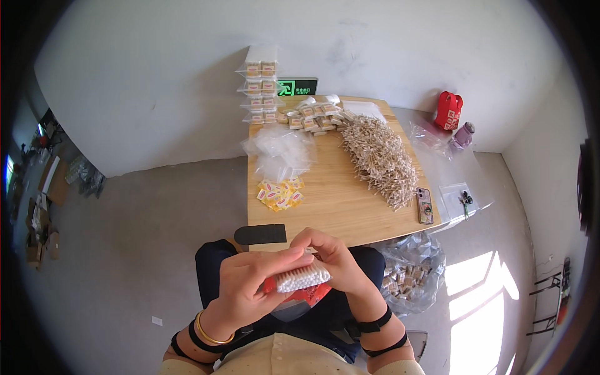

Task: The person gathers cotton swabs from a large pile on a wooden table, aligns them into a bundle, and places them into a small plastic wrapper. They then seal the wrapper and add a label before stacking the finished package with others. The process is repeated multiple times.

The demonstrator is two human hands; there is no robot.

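Note:
Over my lap I hold a tight bundle of cotton swabs (305, 277), its white tips facing me. My left hand (245, 279) wraps its left side, fingers laid across the top. Closed at the right end is my right hand (339, 260), thumb and fingers pressed against the bundle. Red printed plastic packaging (317, 292) shows under and beside the swabs; how far it encloses them is hidden. On the table (325, 187) ahead lie a large heap of loose cotton swabs (378, 156), yellow and white printed cards (280, 194) and clear plastic bags (281, 153).
Stacked packs (260, 87) stand at the table's far left, near small packed bundles (315, 117) and a green exit sign (299, 86). A phone (425, 206) lies at the right edge. Below it sits a clear bag of packs (409, 278). A dark flat pad (261, 234) is at the near edge.

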